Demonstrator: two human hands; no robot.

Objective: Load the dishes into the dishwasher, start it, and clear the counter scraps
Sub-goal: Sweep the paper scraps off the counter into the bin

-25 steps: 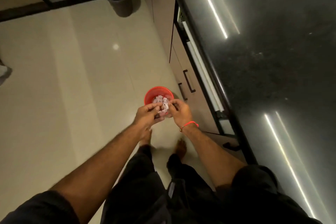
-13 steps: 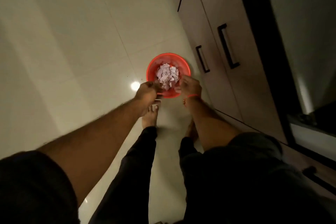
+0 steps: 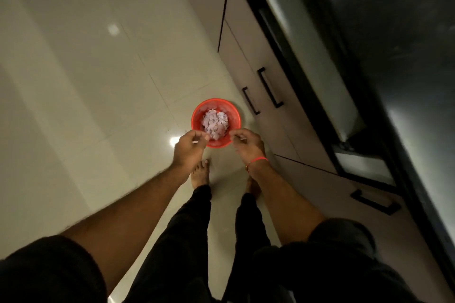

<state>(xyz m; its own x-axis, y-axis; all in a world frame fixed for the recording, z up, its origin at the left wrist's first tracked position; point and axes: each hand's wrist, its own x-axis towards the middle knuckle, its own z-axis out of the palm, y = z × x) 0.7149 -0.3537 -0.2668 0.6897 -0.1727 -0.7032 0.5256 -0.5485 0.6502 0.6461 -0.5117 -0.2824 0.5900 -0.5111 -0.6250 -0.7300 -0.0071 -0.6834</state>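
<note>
The left hand (image 3: 189,145) was curled loosely, fingertips pinched together just above the near rim of a red bin (image 3: 216,122); whether anything small was caught between them could not be told. The right hand (image 3: 247,143) was curled the same way at the bin's near right edge, with a red thread (image 3: 258,160) around its wrist; it too showed nothing clearly held. Neither hand appeared to grip the bin itself, though both overlapped its near rim.

The bin stood on the pale tiled floor (image 3: 86,81), just ahead of the person's bare feet (image 3: 200,174), and held a heap of pale pinkish-white scraps (image 3: 214,123) in its middle.

Close to the bin's right ran the lower cabinets (image 3: 248,56) with black handles (image 3: 269,87). Above them, along the right side, lay the dark countertop (image 3: 394,44), blurred and glossy. Black trousers (image 3: 187,229) and dark sleeves (image 3: 44,270) filled the foreground.
</note>
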